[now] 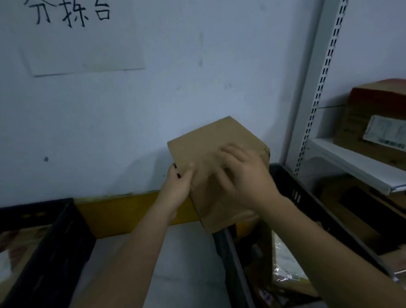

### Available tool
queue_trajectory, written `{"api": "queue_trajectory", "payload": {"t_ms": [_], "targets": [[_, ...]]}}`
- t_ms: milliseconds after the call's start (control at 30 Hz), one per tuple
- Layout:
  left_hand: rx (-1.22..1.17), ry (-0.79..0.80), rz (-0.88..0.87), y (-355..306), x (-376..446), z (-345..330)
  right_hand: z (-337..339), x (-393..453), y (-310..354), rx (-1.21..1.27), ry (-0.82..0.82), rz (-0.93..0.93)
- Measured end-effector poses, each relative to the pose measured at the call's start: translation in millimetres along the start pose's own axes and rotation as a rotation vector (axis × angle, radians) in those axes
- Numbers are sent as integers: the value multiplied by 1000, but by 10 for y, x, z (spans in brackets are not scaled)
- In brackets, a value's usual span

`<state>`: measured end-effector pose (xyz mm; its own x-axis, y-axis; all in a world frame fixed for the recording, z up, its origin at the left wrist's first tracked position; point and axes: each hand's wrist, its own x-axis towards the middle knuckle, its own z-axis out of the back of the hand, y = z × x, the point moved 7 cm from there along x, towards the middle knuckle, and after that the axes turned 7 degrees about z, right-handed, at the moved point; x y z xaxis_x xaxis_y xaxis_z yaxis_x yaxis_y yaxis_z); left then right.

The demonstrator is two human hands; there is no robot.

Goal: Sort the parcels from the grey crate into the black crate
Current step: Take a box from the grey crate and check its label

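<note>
At the worktop's (185, 254) left edge sits your black crate (50, 249), parcels already inside; that is presumably where this one goes. Your left hand (177, 190) grips the box (211, 144) at its left edge, thumb pressed on the near face, the other fingers wrapped behind, hidden. The box hangs in the air, tilted, above the grey crate's (232, 269) far left corner, likely so you can turn it over and check it. Your right hand (244, 175) lies on the near face, fingers loosely spread and blurred, steadying rather than clamping. More parcels wait in the grey crate at the right edge.
</note>
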<state>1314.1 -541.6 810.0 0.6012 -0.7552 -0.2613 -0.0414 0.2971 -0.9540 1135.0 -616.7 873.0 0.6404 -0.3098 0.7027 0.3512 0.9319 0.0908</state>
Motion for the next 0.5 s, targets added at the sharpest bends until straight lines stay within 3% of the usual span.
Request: {"api": "queue_trajectory", "payload": {"t_ms": [100, 167, 200, 333, 500], "targets": [[-24, 42, -8, 107, 55, -1, 193, -137, -613, -29, 9, -508], [-48, 64, -12, 172, 75, 32, 141, -293, -766, 231, 67, -779], [-80, 55, -20, 185, 68, 80, 69, -341, -713, 367, 84, -830], [-153, -36, -74, 155, 58, 538, -65, -331, -240, 557, -33, -801], [-136, -265, -24, 395, 45, 1671, -495, -243, 728, 637, -42, -627]]}}
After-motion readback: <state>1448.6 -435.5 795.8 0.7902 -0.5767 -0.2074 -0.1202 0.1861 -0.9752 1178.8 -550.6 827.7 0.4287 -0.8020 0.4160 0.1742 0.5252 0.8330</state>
